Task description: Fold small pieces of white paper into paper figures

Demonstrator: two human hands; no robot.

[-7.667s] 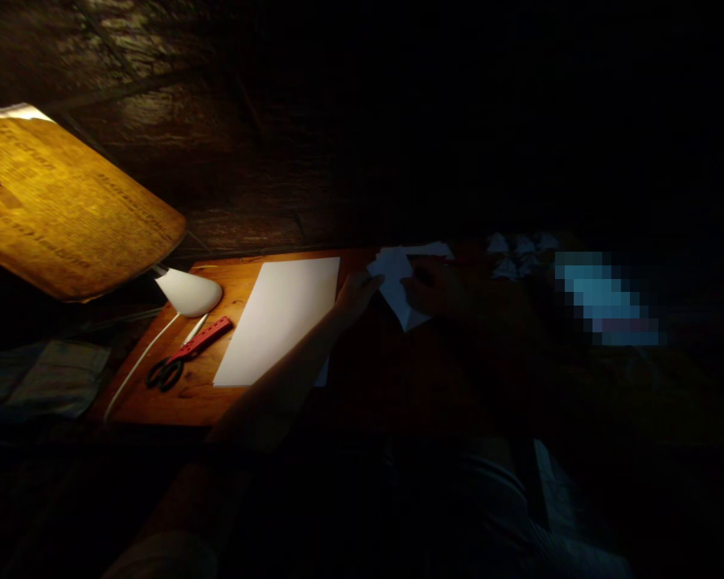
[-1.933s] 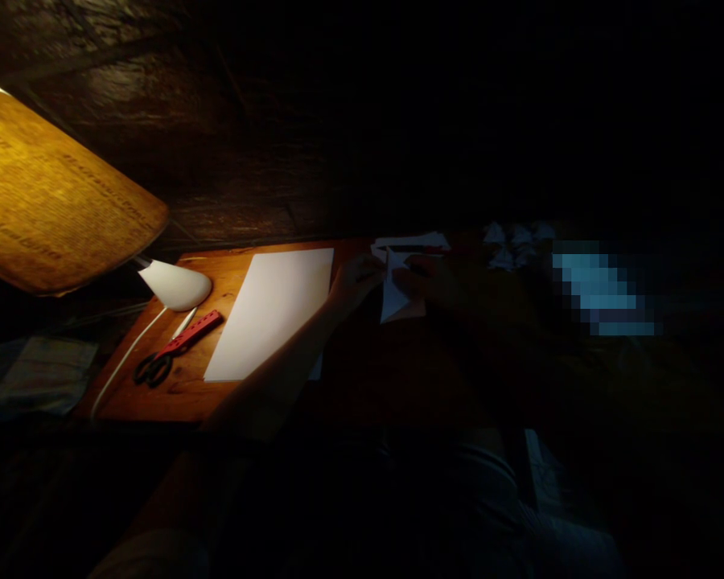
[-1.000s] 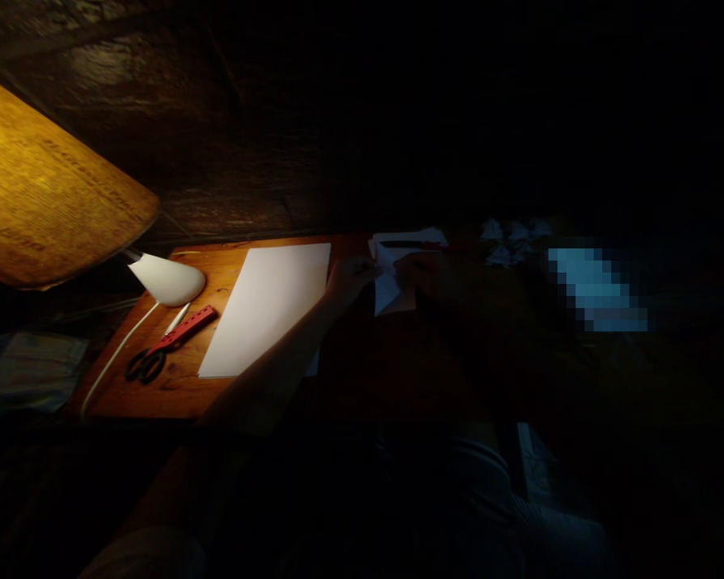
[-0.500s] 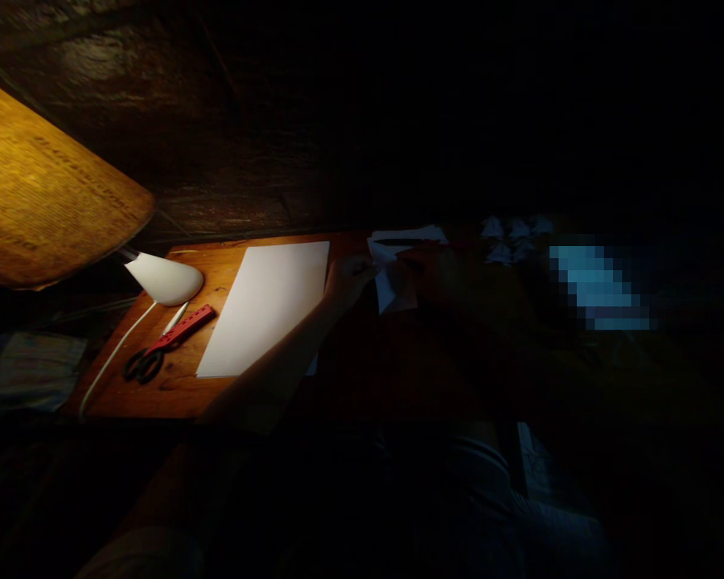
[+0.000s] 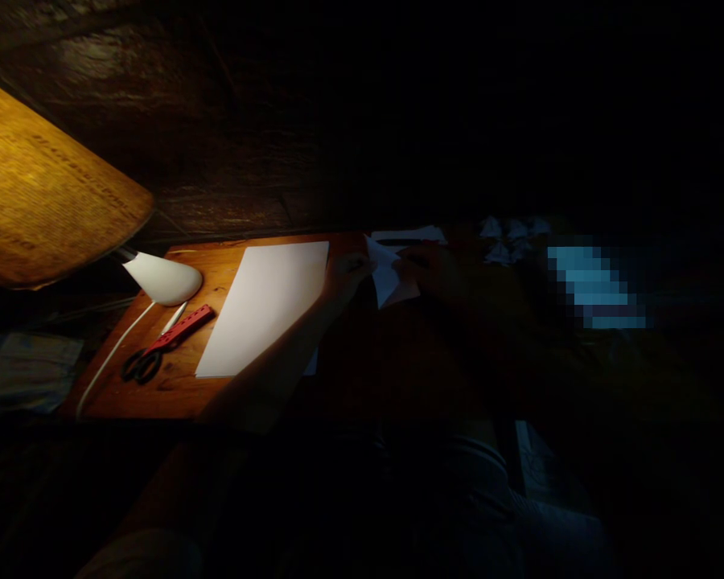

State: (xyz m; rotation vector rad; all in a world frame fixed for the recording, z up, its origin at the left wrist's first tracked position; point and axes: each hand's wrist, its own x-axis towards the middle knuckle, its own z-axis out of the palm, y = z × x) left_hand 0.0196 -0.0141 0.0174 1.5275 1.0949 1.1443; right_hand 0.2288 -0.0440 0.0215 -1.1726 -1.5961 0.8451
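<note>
A partly folded sheet of white paper [image 5: 386,277] is held up between my two hands over the wooden table. My left hand [image 5: 348,272] pinches its left edge. From the right, my right hand [image 5: 428,265] grips the paper near its upper right side; deep shadow hides most of those fingers. Behind the folded paper lie more white paper pieces [image 5: 409,235] with a dark, narrow object across them. A stack of white sheets [image 5: 265,310] rests under my left forearm.
At left stands a lamp with a yellow shade [image 5: 54,185] and white base [image 5: 166,280], its cord trailing to the table edge. Scissors [image 5: 141,366], a red perforated strip [image 5: 184,327] and a white pen-like stick lie nearby. Several folded paper shapes [image 5: 512,240] and a blurred bright screen [image 5: 594,287] are at right.
The folded paper has tilted slightly between my hands, and its lower edge has risen a little. My right hand has shifted slightly and shows more clearly. Both hands keep hold of the paper.
</note>
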